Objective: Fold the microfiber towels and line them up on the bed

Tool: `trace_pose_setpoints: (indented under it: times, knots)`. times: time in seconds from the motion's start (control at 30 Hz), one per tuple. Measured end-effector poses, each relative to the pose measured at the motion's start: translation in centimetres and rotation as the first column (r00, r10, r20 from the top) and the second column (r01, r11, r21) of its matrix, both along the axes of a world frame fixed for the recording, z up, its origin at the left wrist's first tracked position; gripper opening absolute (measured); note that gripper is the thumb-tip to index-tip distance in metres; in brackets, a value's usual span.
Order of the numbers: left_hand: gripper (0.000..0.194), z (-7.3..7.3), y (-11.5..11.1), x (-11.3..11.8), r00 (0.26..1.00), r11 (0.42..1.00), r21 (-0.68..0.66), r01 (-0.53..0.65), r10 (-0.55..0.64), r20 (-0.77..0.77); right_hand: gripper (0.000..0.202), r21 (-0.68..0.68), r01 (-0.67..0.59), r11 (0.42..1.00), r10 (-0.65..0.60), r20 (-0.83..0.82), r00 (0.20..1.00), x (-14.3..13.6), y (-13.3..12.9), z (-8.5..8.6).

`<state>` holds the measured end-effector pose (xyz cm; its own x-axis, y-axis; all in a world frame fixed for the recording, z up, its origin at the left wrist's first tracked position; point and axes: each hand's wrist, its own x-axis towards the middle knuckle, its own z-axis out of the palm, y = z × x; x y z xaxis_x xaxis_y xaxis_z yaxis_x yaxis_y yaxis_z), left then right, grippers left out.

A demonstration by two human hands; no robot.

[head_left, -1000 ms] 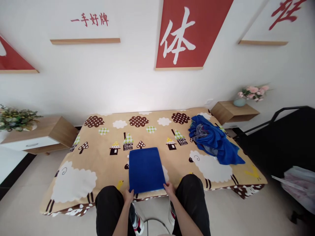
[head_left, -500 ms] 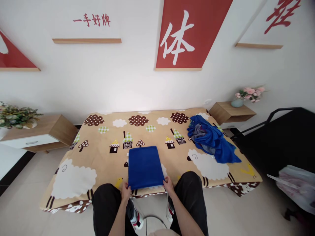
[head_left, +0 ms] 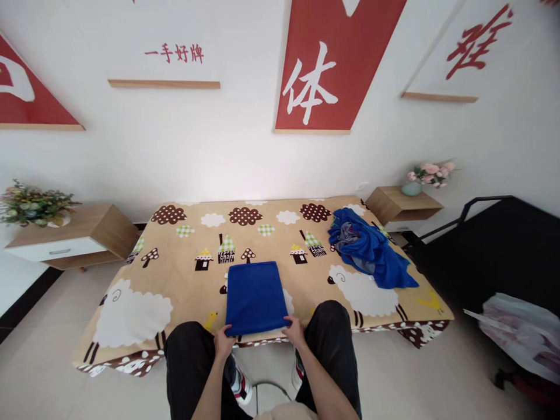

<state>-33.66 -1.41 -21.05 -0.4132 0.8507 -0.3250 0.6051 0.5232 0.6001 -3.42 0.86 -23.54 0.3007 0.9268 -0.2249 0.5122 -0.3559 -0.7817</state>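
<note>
- At lower centre, narrowly pinching the blue square [head_left: 255,294]'s near left corner with the left hand [head_left: 223,342]
- Between both hands, covering patterned bedspread [head_left: 188,297] with it
- Further right, likewise pinching, right hand [head_left: 294,331]
- Right of frame, showing rumpled blue cloth [head_left: 371,248]

Found first cloth [head_left: 256,297] on bed [head_left: 184,262] at front edge, second cloth [head_left: 371,251] farther back at right, plant [head_left: 37,205] on left cabinet [head_left: 105,228], vase [head_left: 412,188] on right cabinet [head_left: 382,204], wall [head_left: 210,151] behind.

Left hand [head_left: 223,342] and right hand [head_left: 294,332]: level, apart, fingers pinched closed; bare forearms extended forward between dark-trousered knees.
</note>
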Motion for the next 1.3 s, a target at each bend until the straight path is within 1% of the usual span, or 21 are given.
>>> trace_pose_setpoints:
  times: [0.1,0.23,0.33,0.4,0.47,0.53,0.6,0.67,0.73,0.87,1.0,1.13,1.3]
  knots:
    - [0.038,0.0,-0.2,0.0,0.999,0.995,0.096,-0.033,0.032,0.012,0.04,0.024,-0.025,0.999,0.025,0.033,0.999,0.2,0.0,0.0]
    - [0.029,-0.4,0.1,-0.2,0.999,0.993,0.115,-0.028,0.024,0.037,0.033,0.081,-0.014,0.997,0.009,0.061,0.998,0.6,0.4,0.5]
    - [0.026,-0.6,0.9,-0.4,0.999,0.99,0.139,-0.036,0.032,0.029,0.028,0.146,0.001,0.989,-0.009,0.05,0.999,0.6,1.0,0.9]
    - [0.024,-0.6,1.6,-0.4,0.999,0.977,0.214,-0.027,0.019,0.042,0.026,0.181,0.011,0.983,-0.013,0.009,1.0,0.4,1.6,1.1]
    - [0.022,-0.5,2.3,-0.3,0.995,0.953,0.303,-0.012,-0.018,0.093,0.023,0.199,-0.003,0.98,0.017,-0.068,0.998,0.2,2.2,1.1]
    - [0.02,-0.5,3.0,-0.2,0.984,0.945,0.326,-0.004,-0.054,0.167,0.018,0.208,-0.01,0.978,0.046,-0.167,0.985,-0.1,2.7,0.8]
    - [0.019,-0.6,3.5,0.0,0.968,0.963,0.269,-0.016,-0.053,0.246,0.015,0.213,0.001,0.977,0.055,-0.256,0.965,-0.3,3.1,0.2]
    - [0.02,-0.8,3.9,0.2,0.95,0.981,0.19,-0.027,-0.034,0.311,0.02,0.2,0.012,0.98,0.051,-0.305,0.951,-0.4,3.4,-0.4]
    - [0.022,-1.2,4.2,0.2,0.94,0.991,0.129,-0.037,-0.009,0.342,0.026,0.168,0.008,0.986,0.046,-0.319,0.947,-0.4,3.6,-0.8]
    - [0.025,-1.7,4.7,-0.1,0.95,0.995,0.064,-0.08,0.056,0.309,0.036,0.083,0.051,0.995,-0.029,-0.245,0.969,-0.2,4.2,-1.4]
    - [0.024,-1.4,4.9,-0.4,0.961,0.994,0.044,-0.099,0.084,0.265,0.041,0.051,0.101,0.994,-0.09,-0.182,0.979,0.2,4.5,-1.8]
    - [0.022,-1.1,4.4,-0.3,0.97,0.996,0.016,-0.083,0.078,0.23,0.036,0.004,0.113,0.994,-0.112,-0.125,0.986,0.6,3.9,-2.4]
    - [0.024,-1.4,3.2,-0.3,0.985,0.999,-0.008,-0.054,0.054,0.163,0.028,-0.073,0.114,0.991,-0.119,-0.067,0.991,1.0,2.6,-2.6]
